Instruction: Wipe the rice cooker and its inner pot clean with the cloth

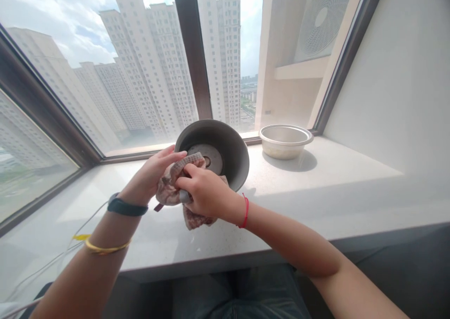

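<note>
From my end: three window panes (147,75), one outdoor fan unit (323,18) beyond the glass, one pale sill (323,211) below. One dark pot (232,155) over mid-sill, tilted, opening toward me. One metal basin (285,148), right of it, apart, near the window. My left hand (151,171) is at the pot's left side against the cloth; grip partly hidden, can't tell if those fingers clamp. My right hand (207,192) has fingers clamped on that one pinkish cloth (198,219), blocking the pot's near rim. Far left: one yellow tag (81,237).
</note>
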A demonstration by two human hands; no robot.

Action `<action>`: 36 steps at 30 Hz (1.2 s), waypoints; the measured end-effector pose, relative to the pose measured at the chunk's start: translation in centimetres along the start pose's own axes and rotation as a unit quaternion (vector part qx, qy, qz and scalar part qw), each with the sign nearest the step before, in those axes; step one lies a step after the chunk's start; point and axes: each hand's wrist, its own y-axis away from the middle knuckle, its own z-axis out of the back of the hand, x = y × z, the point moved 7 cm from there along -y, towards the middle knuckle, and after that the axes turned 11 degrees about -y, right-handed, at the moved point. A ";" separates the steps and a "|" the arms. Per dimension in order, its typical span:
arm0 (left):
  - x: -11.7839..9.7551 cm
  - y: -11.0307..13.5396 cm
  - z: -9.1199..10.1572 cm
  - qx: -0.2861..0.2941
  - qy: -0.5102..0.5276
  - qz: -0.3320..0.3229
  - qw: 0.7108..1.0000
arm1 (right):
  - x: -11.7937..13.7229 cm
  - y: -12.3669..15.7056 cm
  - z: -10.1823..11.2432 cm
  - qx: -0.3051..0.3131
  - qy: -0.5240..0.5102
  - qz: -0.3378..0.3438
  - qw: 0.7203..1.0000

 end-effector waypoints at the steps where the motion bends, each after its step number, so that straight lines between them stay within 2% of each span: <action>1: -0.1 0.0 -0.1 -0.021 -0.014 -0.020 0.999 | 0.3 0.3 -0.3 0.003 0.014 0.001 1.000; 6: 0.7 -0.9 0.1 -0.067 -0.019 -0.064 0.996 | 0.5 2.5 -1.6 0.027 0.085 0.023 0.996; 11: 1.4 -1.7 1.5 -0.078 -0.035 -0.061 0.995 | -1.6 6.6 -1.5 0.080 0.158 0.082 0.981; 15: 1.5 -1.7 1.6 -0.060 -0.031 -0.049 0.997 | -3.9 9.5 0.9 0.130 0.164 0.097 0.973; 17: 1.5 -1.7 1.6 -0.057 -0.027 -0.043 0.997 | -4.9 10.0 3.1 0.129 0.112 0.054 0.984; 18: 1.6 -1.7 1.6 -0.057 -0.023 -0.041 0.997 | -5.2 9.9 4.5 0.107 0.071 0.024 0.991; 21: 1.5 -1.8 1.3 -0.058 -0.010 -0.037 0.998 | -6.0 8.4 8.1 -0.035 -0.027 -0.043 0.998; 23: 1.1 -1.8 0.9 -0.060 -0.003 -0.042 0.997 | -6.1 6.3 7.9 -0.087 -0.017 -0.047 0.995; 25: 0.8 -1.7 0.5 -0.068 0.001 -0.043 0.997 | -6.2 3.2 5.1 -0.043 0.044 -0.036 0.997; 28: 0.7 -1.6 0.1 -0.091 0.002 -0.029 0.995 | -6.7 -1.5 0.1 0.028 0.160 -0.001 0.987; 30: 0.9 -1.4 0.0 -0.096 0.001 -0.022 0.995 | -7.5 -3.9 -1.6 0.040 0.204 -0.002 0.978; 33: 1.1 -1.2 0.1 -0.094 0.009 -0.022 0.995 | -9.2 -5.4 -1.3 0.039 0.238 -0.058 0.969; 36: 1.3 -1.0 0.3 -0.098 0.021 -0.028 0.995 | -11.1 -4.2 0.8 0.048 0.258 -0.185 0.947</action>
